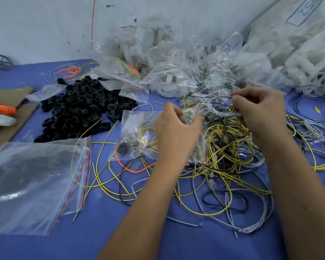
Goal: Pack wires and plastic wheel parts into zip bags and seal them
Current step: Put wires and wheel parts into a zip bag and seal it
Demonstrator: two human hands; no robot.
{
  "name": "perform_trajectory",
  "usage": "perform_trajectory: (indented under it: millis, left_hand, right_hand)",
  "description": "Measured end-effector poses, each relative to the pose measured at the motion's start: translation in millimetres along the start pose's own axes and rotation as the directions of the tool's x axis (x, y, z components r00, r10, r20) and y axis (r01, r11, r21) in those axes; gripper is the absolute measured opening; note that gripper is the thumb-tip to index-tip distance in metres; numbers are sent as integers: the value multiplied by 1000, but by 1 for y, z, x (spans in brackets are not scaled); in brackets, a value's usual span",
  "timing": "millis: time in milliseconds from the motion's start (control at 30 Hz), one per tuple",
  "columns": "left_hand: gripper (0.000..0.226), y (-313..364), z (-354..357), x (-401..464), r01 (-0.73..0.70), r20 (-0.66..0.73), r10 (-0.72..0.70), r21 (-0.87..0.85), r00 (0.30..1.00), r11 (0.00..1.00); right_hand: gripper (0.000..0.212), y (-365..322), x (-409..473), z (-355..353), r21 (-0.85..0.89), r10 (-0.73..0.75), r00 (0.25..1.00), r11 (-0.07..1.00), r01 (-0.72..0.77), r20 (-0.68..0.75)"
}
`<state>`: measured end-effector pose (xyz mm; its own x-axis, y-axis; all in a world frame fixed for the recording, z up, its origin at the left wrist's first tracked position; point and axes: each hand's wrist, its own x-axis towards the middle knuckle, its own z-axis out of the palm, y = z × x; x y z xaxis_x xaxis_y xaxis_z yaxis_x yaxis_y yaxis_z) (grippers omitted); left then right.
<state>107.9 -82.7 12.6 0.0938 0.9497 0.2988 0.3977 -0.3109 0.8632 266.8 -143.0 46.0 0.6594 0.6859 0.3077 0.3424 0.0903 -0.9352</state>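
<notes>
A: Where's our left hand?
B: Frame centre, fingers pinching the mouth of a small zip bag that already holds yellow wire and a black part.
A: Right hand?
B: Right of centre, fingers curled round a bundle of white wires above the wire tangle.
A: Wheel parts?
B: Black pile, left on the blue table.
</notes>
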Motion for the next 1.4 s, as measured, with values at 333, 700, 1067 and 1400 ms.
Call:
perform_trajectory:
  millis: [333, 700, 1067, 1400]
  left_hand:
    - [18, 2, -3, 1, -3, 136, 1, 21, 991, 1000]
    - [13, 8, -1, -1, -269, -108, 253, -179, 962, 946]
    - [8, 14, 2, -11, -524, -220, 487, -159, 845, 837]
    - [9, 12, 3, -11, -501, -252, 455, -162, 854, 850]
  right_hand:
    - [24, 2, 6, -13, 80, 63, 997, 995, -66, 47]
    - [17, 0, -5, 6, -47, 24, 922, 999, -6, 387]
    - [34, -2, -33, 53, 301, -78, 871, 950, -82, 484]
    - [41, -6, -41, 57, 200, -55, 813, 977, -77, 580]
